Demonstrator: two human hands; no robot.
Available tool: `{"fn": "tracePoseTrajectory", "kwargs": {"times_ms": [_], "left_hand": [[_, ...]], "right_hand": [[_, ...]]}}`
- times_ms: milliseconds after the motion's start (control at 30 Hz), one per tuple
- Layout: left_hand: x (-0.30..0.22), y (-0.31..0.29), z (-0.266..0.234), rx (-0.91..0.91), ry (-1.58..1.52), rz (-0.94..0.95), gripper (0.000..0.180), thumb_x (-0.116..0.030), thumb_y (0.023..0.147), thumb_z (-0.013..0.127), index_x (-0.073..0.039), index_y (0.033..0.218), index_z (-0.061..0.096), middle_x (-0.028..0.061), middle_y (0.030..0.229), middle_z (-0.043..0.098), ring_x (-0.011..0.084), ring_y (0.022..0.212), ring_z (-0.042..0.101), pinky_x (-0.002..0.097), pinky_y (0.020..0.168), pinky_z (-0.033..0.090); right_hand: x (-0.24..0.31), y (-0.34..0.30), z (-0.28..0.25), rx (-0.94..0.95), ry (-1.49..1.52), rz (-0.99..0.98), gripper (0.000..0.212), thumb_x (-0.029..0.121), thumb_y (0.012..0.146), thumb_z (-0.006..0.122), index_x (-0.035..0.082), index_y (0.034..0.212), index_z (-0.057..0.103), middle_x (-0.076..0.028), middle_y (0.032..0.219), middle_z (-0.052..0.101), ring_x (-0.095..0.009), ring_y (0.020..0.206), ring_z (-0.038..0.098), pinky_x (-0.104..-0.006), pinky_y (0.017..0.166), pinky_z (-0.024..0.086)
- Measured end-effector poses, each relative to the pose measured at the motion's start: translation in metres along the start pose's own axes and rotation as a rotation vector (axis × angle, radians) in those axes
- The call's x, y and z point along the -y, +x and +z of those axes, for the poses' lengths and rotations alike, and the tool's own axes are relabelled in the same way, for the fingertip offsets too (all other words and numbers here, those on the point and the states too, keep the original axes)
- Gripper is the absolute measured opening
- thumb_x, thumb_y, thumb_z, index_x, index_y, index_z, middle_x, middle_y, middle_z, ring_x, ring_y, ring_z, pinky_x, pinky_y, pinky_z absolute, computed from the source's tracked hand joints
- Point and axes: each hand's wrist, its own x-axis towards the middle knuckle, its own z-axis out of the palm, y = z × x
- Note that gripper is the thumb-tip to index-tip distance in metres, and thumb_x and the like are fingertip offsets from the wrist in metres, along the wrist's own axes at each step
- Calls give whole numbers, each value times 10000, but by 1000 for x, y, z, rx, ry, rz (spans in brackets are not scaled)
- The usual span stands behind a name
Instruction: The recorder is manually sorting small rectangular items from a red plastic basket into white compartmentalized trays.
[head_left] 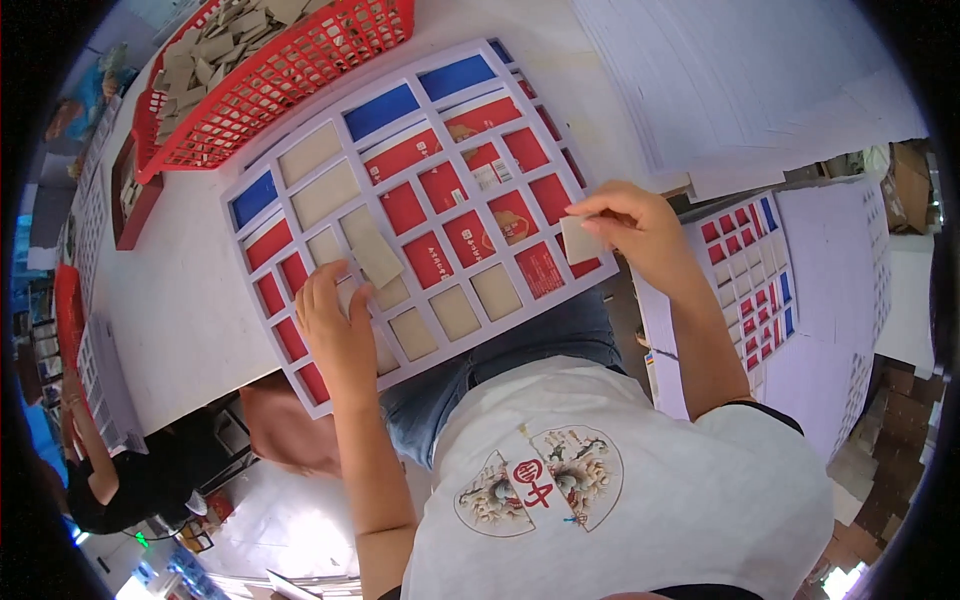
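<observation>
A white grid frame (411, 156) lies tilted on the table, its cells showing red and blue printed board and, in several, beige cardboard squares (413, 334). My right hand (638, 228) pinches a small beige cardboard square (580, 240) above the frame's right edge, over a red cell. My left hand (337, 325) rests on the frame's lower left part, thumb apart from the fingers, with a beige square partly visible beneath it. One loose cardboard piece (377, 259) lies askew across the grid bars by its fingertips. The cells under my left palm are hidden.
A red plastic basket (290, 85) full of cardboard pieces stands at the back left, beside a small red box (135, 205). White sheets (740, 90) are stacked at the back right. Another filled grid (750, 275) lies to the right. A person's arm (90, 440) shows far left.
</observation>
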Motion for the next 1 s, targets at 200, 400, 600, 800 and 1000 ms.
{"fn": "tracePoseTrajectory", "kwargs": {"times_ms": [200, 400, 600, 800, 1000], "left_hand": [[-25, 13, 1, 18, 22, 126, 532, -140, 757, 753, -75, 1254, 575, 131, 1267, 535, 338, 1192, 464, 426, 1003, 386], [-36, 10, 4, -48, 94, 144, 559, -149, 678, 823, -66, 1187, 607, 120, 1214, 568, 322, 1138, 502, 402, 959, 422], [-89, 4, 18, 73, -294, 340, 583, -108, 655, 829, -43, 1193, 613, 138, 1128, 602, 328, 1033, 557, 400, 863, 472], [-126, -13, 49, 296, -209, 444, 607, -132, 670, 802, -45, 1231, 591, 138, 1141, 557, 337, 1056, 501, 426, 920, 431], [-128, -25, 63, 248, -27, 461, 605, -208, 721, 776, -41, 1259, 556, 125, 1214, 491, 348, 1146, 442, 453, 957, 389]], "right_hand": [[-18, -11, 7, -113, -201, -59, 152, -34, 813, 643, 10, 958, 625, -68, 947, 586, -162, 783, 563, -265, 693, 456], [-26, -19, 1, -6, -316, -167, 228, -11, 772, 685, 5, 986, 608, -101, 1109, 575, -281, 938, 592, -337, 789, 482], [-24, -27, -12, 133, -383, -187, 509, 128, 670, 808, 62, 1134, 610, -131, 1274, 492, -317, 1153, 517, -383, 974, 440], [-22, -31, -12, 202, -491, -178, 738, 192, 620, 838, 108, 1280, 519, -135, 1378, 400, -335, 1295, 393, -411, 1076, 356], [-30, -37, -9, 179, -499, -200, 757, 189, 635, 817, 135, 1338, 543, -132, 1408, 400, -336, 1301, 386, -426, 1092, 331]]}}
